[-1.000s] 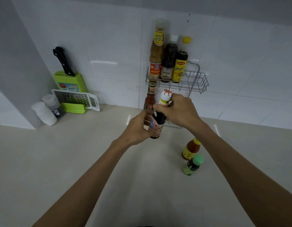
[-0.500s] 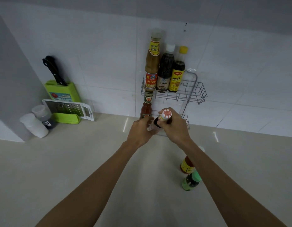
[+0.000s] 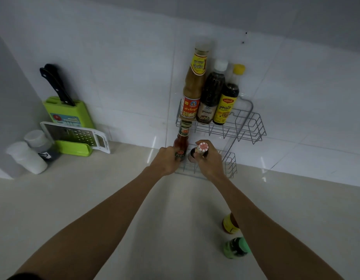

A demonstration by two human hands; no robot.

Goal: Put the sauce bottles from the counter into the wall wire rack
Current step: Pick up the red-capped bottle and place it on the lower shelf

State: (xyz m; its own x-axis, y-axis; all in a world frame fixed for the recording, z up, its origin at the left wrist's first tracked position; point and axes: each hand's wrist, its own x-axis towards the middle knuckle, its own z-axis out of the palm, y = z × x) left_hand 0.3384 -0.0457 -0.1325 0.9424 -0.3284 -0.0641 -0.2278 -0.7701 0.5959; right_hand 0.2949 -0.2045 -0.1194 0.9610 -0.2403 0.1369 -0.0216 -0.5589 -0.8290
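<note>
right hand (image 3: 210, 160) clamped round red-capped bottle (image 3: 202, 149) at lower rack basket (image 3: 230, 163); left hand (image 3: 167, 160) grips chili bottle (image 3: 182, 141); basket's right half open.

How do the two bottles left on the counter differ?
The orange sauce bottle has a yellow label and sits nearer the wall wire rack; the green bottle has a green cap and sits nearer the camera. The right forearm hides the orange one's top; the green one's cap shows. Neither is racked.
</note>
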